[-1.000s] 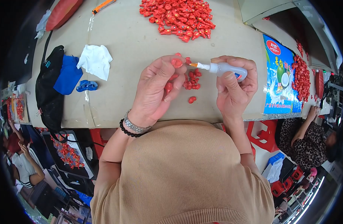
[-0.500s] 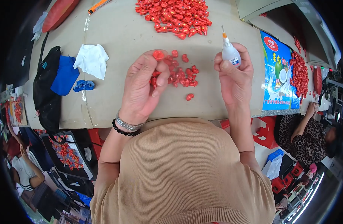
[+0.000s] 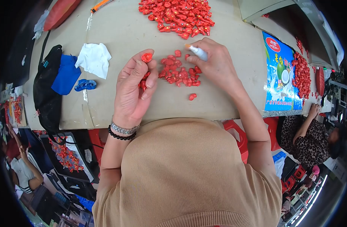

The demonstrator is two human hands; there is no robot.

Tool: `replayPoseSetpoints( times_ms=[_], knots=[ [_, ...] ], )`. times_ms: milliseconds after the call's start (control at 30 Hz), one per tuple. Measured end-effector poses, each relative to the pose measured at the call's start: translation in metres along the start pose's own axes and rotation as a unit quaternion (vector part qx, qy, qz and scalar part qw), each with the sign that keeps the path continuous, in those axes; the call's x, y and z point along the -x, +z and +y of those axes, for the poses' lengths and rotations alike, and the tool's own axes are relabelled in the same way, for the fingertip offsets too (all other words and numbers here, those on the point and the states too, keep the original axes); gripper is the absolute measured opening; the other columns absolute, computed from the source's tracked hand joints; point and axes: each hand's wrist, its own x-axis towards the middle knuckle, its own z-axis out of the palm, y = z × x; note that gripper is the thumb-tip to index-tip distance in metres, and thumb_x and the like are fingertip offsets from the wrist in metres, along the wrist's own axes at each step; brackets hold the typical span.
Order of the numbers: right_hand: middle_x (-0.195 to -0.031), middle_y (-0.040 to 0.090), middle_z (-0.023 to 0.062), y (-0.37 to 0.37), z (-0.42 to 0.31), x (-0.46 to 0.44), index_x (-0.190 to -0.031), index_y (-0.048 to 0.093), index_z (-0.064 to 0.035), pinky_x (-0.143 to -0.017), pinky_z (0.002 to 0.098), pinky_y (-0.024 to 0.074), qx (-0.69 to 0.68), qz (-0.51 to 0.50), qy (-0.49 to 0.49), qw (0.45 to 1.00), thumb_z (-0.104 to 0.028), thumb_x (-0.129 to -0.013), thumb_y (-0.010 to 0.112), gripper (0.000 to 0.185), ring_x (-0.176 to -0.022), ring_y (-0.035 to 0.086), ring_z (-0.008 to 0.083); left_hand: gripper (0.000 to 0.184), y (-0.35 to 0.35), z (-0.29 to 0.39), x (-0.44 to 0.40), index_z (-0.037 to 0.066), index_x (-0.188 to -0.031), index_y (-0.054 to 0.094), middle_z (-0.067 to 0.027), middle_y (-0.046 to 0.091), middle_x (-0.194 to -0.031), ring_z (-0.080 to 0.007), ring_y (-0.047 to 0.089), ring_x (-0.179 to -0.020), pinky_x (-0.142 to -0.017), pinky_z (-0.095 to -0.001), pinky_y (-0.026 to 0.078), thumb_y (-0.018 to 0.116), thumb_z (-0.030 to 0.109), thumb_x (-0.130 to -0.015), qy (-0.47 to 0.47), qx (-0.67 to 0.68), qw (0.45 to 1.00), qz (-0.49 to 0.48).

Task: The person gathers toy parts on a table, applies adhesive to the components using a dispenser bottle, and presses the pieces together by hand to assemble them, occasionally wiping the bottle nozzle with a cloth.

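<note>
Head view: left hand is raised over the worktop, palm up, thumb and forefinger pinching a red cap-like piece with its hollow face showing; further red pieces sit under the curled fingers, count not readable. Right hand is closed round a small squeeze bottle, partly hidden by the fingers, its orange tip pointing left, toward the pinched piece but well apart from it. Loose red parts lie between the two hands; one lies just beside the right thumb, contact not determinable. A single red part lies apart, nearer the front edge. Beyond the hands, a strip of worktop separates the loose group from a large red pile, which runs up to the top of the view. Lateral room, left: a stretch of worktop, then white cloth, crumpled blue item, blue cloth and black bag, the bag's strap reaching past the front edge. Lateral room, right: a broad gap to the printed blue sheet, whose lower end lies near the front edge. Tan top overlaps that edge at centre.
</note>
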Motion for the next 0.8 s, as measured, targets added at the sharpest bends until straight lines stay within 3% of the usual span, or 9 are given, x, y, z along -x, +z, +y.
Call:
replayPoseSetpoints(
  times_ms=[33, 133, 267, 367, 433, 567, 667, 733, 800],
  knots=[
    [-0.081, 0.060, 0.0093, 0.002, -0.001, 0.000, -0.090, 0.065, -0.0009, -0.063, 0.0339, 0.0466, 0.082, -0.001, -0.029, 0.996, -0.005, -0.075, 0.071, 0.017, -0.069, 0.060, 0.0241, 0.031, 0.000, -0.001, 0.000, 0.000, -0.118, 0.056, -0.0053, 0.063, -0.092, -0.0075, 0.047, -0.060, -0.040, -0.0165, 0.031, 0.058, 0.018, -0.094, 0.000, 0.002, 1.000, -0.005],
    [-0.084, 0.061, 0.0119, 0.004, -0.009, 0.002, -0.091, 0.065, -0.0013, -0.066, 0.0364, 0.0456, 0.109, 0.004, -0.002, 0.994, -0.005, -0.072, 0.073, 0.021, -0.070, 0.059, 0.0285, 0.031, 0.003, -0.002, 0.001, 0.000, -0.118, 0.056, -0.0062, 0.063, -0.093, -0.0073, 0.047, -0.060, -0.040, -0.0163, 0.031, 0.058, 0.017, -0.094, -0.004, 0.002, 1.000, -0.011],
    [-0.080, 0.061, 0.0109, 0.004, -0.003, 0.006, -0.090, 0.064, -0.0004, -0.062, 0.0349, 0.0464, 0.104, 0.025, -0.012, 0.994, -0.003, -0.072, 0.073, 0.021, -0.068, 0.061, 0.0255, 0.031, 0.008, -0.007, 0.000, 0.000, -0.118, 0.056, -0.0073, 0.064, -0.094, -0.0069, 0.047, -0.060, -0.040, -0.0163, 0.031, 0.058, 0.019, -0.094, -0.019, -0.019, 1.000, -0.013],
    [-0.077, 0.064, 0.0078, 0.002, -0.002, 0.010, -0.089, 0.063, 0.0000, -0.056, 0.0312, 0.0477, 0.050, 0.045, 0.024, 0.997, -0.001, -0.074, 0.073, 0.018, -0.065, 0.063, 0.0191, 0.029, 0.012, -0.010, -0.001, 0.000, -0.116, 0.057, -0.0073, 0.064, -0.094, -0.0065, 0.047, -0.059, -0.040, -0.0161, 0.031, 0.057, 0.020, -0.095, -0.030, -0.034, 0.999, -0.019],
    [-0.078, 0.066, 0.0049, -0.003, -0.011, 0.011, -0.087, 0.062, -0.0002, -0.054, 0.0252, 0.0491, -0.121, 0.062, 0.138, 0.981, 0.001, -0.075, 0.073, 0.016, -0.065, 0.063, 0.0118, 0.027, 0.014, -0.014, -0.002, 0.000, -0.113, 0.058, -0.0072, 0.064, -0.094, -0.0064, 0.047, -0.059, -0.040, -0.0164, 0.031, 0.056, 0.020, -0.095, -0.035, -0.024, 0.999, -0.025],
    [-0.082, 0.067, 0.0033, -0.021, -0.035, 0.014, -0.087, 0.062, -0.0006, -0.058, 0.0214, 0.0497, -0.256, 0.061, 0.137, 0.955, 0.002, -0.075, 0.074, 0.016, -0.067, 0.062, 0.0086, 0.021, 0.018, -0.018, -0.003, 0.002, -0.106, 0.059, -0.0062, 0.065, -0.091, -0.0059, 0.046, -0.058, -0.041, -0.0175, 0.031, 0.055, 0.019, -0.095, -0.043, -0.044, 0.998, -0.025],
    [-0.079, 0.066, 0.0028, -0.021, -0.043, 0.015, -0.085, 0.063, -0.0003, -0.060, 0.0207, 0.0491, -0.282, 0.081, 0.053, 0.955, 0.003, -0.071, 0.076, 0.019, -0.068, 0.061, 0.0084, 0.020, 0.020, -0.019, -0.004, 0.002, -0.103, 0.060, -0.0056, 0.064, -0.088, -0.0051, 0.044, -0.054, -0.043, -0.0186, 0.033, 0.056, 0.020, -0.095, -0.022, -0.080, 0.996, -0.033],
    [-0.077, 0.065, 0.0027, -0.023, -0.044, 0.014, -0.082, 0.065, -0.0005, -0.062, 0.0221, 0.0489, -0.211, 0.045, -0.018, 0.976, 0.003, -0.067, 0.079, 0.021, -0.070, 0.060, 0.0093, 0.020, 0.022, -0.018, -0.003, 0.001, -0.102, 0.060, -0.0056, 0.064, -0.086, -0.0046, 0.043, -0.053, -0.045, -0.0189, 0.035, 0.056, 0.020, -0.095, -0.011, -0.114, 0.993, -0.035],
    [-0.076, 0.064, 0.0027, -0.024, -0.043, 0.013, -0.080, 0.065, -0.0005, -0.062, 0.0226, 0.0486, -0.194, 0.041, -0.026, 0.980, 0.002, -0.065, 0.080, 0.021, -0.070, 0.059, 0.0097, 0.019, 0.025, -0.017, -0.001, 0.001, -0.102, 0.060, -0.0056, 0.064, -0.084, -0.0041, 0.042, -0.052, -0.046, -0.0191, 0.036, 0.057, 0.019, -0.095, 0.001, -0.148, 0.988, -0.034]
  ],
)
